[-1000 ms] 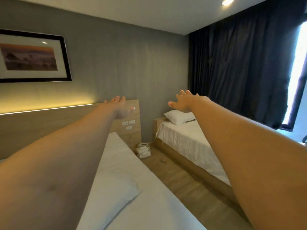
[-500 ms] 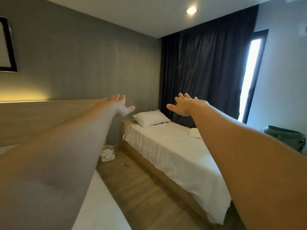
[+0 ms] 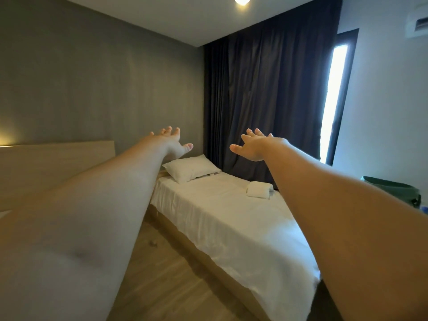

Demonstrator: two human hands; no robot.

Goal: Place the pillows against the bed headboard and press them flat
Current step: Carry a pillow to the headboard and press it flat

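A white pillow (image 3: pixel 191 168) lies at the head of a single bed (image 3: pixel 231 223) with a white sheet, in the middle of the head view. Both my arms stretch out in front of me at shoulder height. My left hand (image 3: pixel 171 143) is open with fingers spread, in the air above and left of the pillow. My right hand (image 3: pixel 256 145) is open too, palm down, above and right of the pillow. Neither hand touches anything. The wooden headboard (image 3: pixel 58 163) of the near bed runs along the left wall.
A folded white towel (image 3: pixel 259 189) lies on the bed's right side. Dark curtains (image 3: pixel 266 100) hang behind the bed, with a bright window strip (image 3: pixel 333 100) to their right. Wooden floor (image 3: pixel 166 274) runs between the two beds. A dark green bag (image 3: pixel 393 188) sits at the right edge.
The view has swung to the right: the near bed and framed picture have left the frame, and the far bed with its pillow now fills the middle. Both hands stay open and outstretched.
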